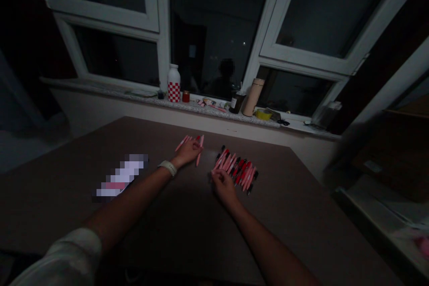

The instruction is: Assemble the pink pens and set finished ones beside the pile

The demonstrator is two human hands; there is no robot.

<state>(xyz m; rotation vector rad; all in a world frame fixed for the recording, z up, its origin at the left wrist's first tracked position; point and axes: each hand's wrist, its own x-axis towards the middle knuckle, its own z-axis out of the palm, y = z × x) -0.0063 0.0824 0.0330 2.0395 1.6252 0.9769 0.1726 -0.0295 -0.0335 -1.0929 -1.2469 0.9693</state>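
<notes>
On the brown table, my left hand (188, 152) reaches over a small group of pink pens (181, 143), its fingers closed on one pink pen (198, 159) that slants past the fingertips. A bit of red shows just behind that hand. To the right lies a larger spread of pink, red and black pens (240, 170), set roughly side by side. At its left edge my right hand (224, 185) has curled fingers, with thumb and forefinger pinched at the near end of a pink pen (219, 161). Dim light and the fingers partly hide both grips.
A phone with a lit, blurred screen (122, 176) lies left of my left forearm. Along the windowsill (150, 100) stand a checkered white bottle (174, 85), a small red jar (186, 96), a dark cup (236, 103), a tan flask (254, 97) and yellow tape (263, 114).
</notes>
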